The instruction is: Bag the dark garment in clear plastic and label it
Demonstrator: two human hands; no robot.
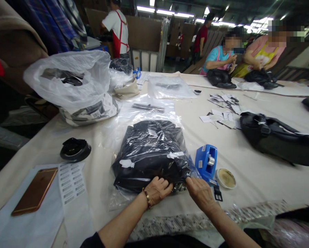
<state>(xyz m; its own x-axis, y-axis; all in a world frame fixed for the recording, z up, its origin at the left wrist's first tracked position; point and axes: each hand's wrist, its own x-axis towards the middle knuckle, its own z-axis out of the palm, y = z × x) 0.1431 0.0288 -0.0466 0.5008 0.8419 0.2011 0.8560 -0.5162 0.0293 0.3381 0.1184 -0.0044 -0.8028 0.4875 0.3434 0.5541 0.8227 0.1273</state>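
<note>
A folded black garment in a clear plastic bag (151,151) lies on the cream table (247,165) in front of me. My left hand (157,189) presses its fingertips on the bag's near edge, fingers curled. My right hand (200,192) pinches the near right corner of the same bag. Two white tape strips sit on the bag's top. A blue tape dispenser (207,162) stands just right of the bag, close to my right hand.
A small round tin (226,177) sits by the dispenser. A phone (35,191) and barcode label sheet (71,182) lie at left, with a black round object (75,150). A large white plastic sack (71,82), black garments (275,136), paper tags (223,110) and several people stand farther off.
</note>
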